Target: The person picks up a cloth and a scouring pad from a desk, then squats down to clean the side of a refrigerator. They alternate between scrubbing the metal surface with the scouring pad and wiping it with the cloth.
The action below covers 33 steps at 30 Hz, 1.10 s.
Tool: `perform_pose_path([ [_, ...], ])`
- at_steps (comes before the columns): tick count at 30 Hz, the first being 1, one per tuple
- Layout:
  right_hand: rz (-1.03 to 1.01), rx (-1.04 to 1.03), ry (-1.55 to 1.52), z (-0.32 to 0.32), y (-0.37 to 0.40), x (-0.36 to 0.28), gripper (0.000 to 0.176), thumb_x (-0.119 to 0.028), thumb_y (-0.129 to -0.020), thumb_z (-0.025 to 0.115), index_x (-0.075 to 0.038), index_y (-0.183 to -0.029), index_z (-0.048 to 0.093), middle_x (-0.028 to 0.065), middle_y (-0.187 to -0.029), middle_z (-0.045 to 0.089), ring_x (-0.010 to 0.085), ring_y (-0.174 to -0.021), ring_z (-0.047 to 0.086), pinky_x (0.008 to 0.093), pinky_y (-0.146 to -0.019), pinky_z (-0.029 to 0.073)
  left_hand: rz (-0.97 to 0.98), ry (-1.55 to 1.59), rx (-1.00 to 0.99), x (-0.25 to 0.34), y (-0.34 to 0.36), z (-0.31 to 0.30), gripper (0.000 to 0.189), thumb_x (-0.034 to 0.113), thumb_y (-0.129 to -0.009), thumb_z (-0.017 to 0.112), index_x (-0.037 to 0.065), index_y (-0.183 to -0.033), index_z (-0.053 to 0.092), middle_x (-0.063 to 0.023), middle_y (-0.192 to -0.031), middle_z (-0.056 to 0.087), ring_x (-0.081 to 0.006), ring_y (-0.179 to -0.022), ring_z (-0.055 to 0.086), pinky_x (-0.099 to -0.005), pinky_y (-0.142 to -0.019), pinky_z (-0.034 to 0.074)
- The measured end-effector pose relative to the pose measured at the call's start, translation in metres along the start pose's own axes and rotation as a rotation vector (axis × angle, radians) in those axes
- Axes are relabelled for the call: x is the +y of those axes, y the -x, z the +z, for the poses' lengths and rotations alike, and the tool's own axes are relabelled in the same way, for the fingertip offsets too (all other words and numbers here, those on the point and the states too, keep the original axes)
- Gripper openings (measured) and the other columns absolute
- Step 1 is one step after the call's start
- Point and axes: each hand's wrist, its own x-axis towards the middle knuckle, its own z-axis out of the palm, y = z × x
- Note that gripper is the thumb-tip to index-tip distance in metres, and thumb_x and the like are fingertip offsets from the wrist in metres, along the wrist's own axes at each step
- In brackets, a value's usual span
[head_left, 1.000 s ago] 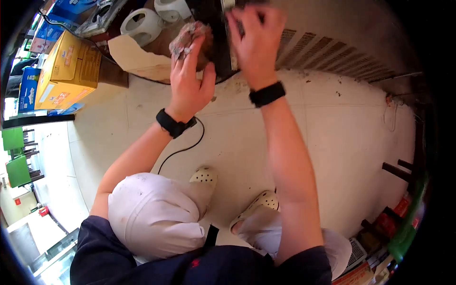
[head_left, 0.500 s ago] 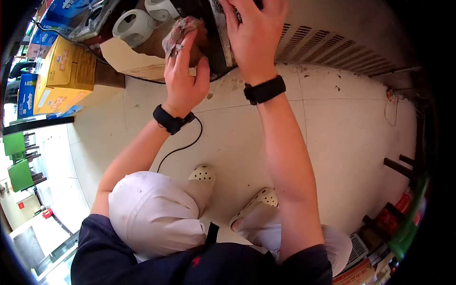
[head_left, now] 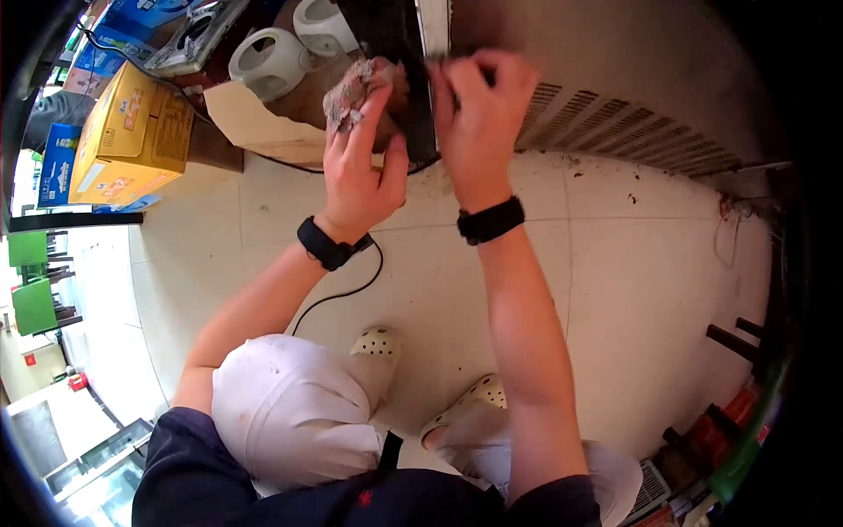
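Observation:
My left hand (head_left: 364,167) holds a grey, fuzzy clump of what looks like dust (head_left: 351,92) against its fingers, in front of a dark open compartment. Close by on the right, my right hand (head_left: 483,123) is at the edge of a metal appliance panel (head_left: 606,79). Its fingers are curled in a pinch and slightly blurred. Something dark shows near the fingertips, too small to name. A narrow pale strip (head_left: 435,31) runs along the panel edge above this hand.
White plastic housings (head_left: 268,66) stand behind a torn cardboard flap (head_left: 259,123) at upper left. Yellow cartons (head_left: 132,132) are stacked farther left. A black cable (head_left: 356,287) lies on the tiled floor (head_left: 421,272), near my clogs (head_left: 378,342). Vent slots (head_left: 615,114) line the panel's lower part.
My right hand's fingers, stretched upward before, are now curled in at the panel edge. My left hand keeps the grey clump. The whole view has shifted, with the scene sitting slightly lower.

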Motion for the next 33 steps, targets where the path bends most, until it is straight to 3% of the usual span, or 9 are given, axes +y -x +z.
perform_pose_path([
  [4,0.151,-0.147,0.042,0.012,0.055,0.018,0.018,0.002,-0.075,0.070,-0.009,-0.085,0.061,0.0113,-0.097,0.054,0.0353,-0.096,0.047,0.0445,-0.079,0.044,-0.011,-0.041,0.024,0.002,0.004,0.001,0.049,0.001,-0.088,0.062,-0.002,-0.136,0.054,-0.0220,-0.127,0.062,-0.0392,-0.115,0.060,-0.0411,-0.096,0.048],
  [8,0.082,-0.141,0.046,0.003,0.032,0.013,0.018,0.002,-0.075,0.071,-0.009,-0.085,0.061,0.0111,-0.098,0.055,0.0357,-0.096,0.048,0.0448,-0.079,0.045,-0.011,0.016,0.000,0.000,-0.001,0.001,0.055,-0.001,-0.081,0.061,-0.004,-0.135,0.054,-0.0226,-0.128,0.060,-0.0416,-0.119,0.056,-0.0465,-0.104,0.042],
  [10,-0.026,0.024,0.033,-0.004,-0.003,0.008,0.017,0.001,-0.076,0.072,-0.008,-0.085,0.061,0.0109,-0.098,0.055,0.0363,-0.097,0.048,0.0452,-0.080,0.046,0.015,0.000,-0.004,0.000,-0.002,-0.001,0.055,-0.001,-0.081,0.061,-0.004,-0.135,0.054,-0.0225,-0.129,0.060,-0.0417,-0.119,0.055,-0.0465,-0.105,0.041],
  [12,-0.032,-0.017,0.029,-0.002,0.002,0.011,0.016,0.000,-0.076,0.072,-0.008,-0.085,0.061,0.0105,-0.099,0.056,0.0366,-0.097,0.048,0.0448,-0.080,0.046,0.050,-0.066,0.012,0.002,-0.002,-0.002,0.049,0.002,-0.087,0.062,-0.001,-0.136,0.055,-0.0212,-0.125,0.064,-0.0367,-0.108,0.063,-0.0404,-0.094,0.050],
  [14,-0.063,-0.049,0.028,-0.001,0.011,0.012,0.016,0.000,-0.077,0.072,-0.009,-0.085,0.062,0.0101,-0.099,0.056,0.0368,-0.098,0.048,0.0443,-0.080,0.046,0.035,-0.061,0.013,0.003,-0.001,-0.003,0.049,0.002,-0.087,0.063,0.000,-0.136,0.055,-0.0208,-0.124,0.064,-0.0361,-0.107,0.063,-0.0402,-0.093,0.050],
  [17,0.142,-0.167,0.087,0.009,0.051,0.014,0.018,0.001,-0.075,0.073,-0.010,-0.085,0.062,0.0103,-0.099,0.057,0.0376,-0.100,0.048,0.0436,-0.080,0.047,-0.013,-0.074,-0.008,0.004,-0.002,-0.003,0.049,0.003,-0.087,0.063,0.001,-0.136,0.056,-0.0197,-0.123,0.065,-0.0358,-0.106,0.064,-0.0391,-0.092,0.050],
  [21,0.133,-0.161,0.050,0.009,0.051,0.022,0.018,0.000,-0.074,0.073,-0.010,-0.085,0.062,0.0103,-0.101,0.057,0.0374,-0.099,0.048,0.0450,-0.079,0.047,0.073,-0.018,0.060,0.005,-0.004,0.002,0.047,0.005,-0.088,0.064,0.003,-0.135,0.057,-0.0182,-0.122,0.066,-0.0348,-0.102,0.065,-0.0389,-0.089,0.051],
  [26,-0.143,0.064,0.054,-0.004,0.002,0.014,0.015,-0.004,-0.075,0.073,-0.011,-0.084,0.063,0.0090,-0.100,0.057,0.0361,-0.096,0.049,0.0461,-0.076,0.046,0.087,-0.011,0.055,0.006,-0.006,0.000,0.048,0.005,-0.087,0.064,0.005,-0.135,0.057,-0.0168,-0.120,0.067,-0.0352,-0.101,0.064,-0.0387,-0.088,0.051],
  [33,0.121,-0.151,0.164,0.020,0.086,0.029,0.013,-0.004,-0.079,0.072,-0.010,-0.086,0.063,0.0113,-0.096,0.055,0.0354,-0.096,0.049,0.0440,-0.078,0.048,0.070,-0.027,0.076,0.006,-0.007,0.006,0.050,0.006,-0.087,0.065,0.006,-0.136,0.057,-0.0167,-0.120,0.067,-0.0352,-0.104,0.065,-0.0392,-0.090,0.050],
])
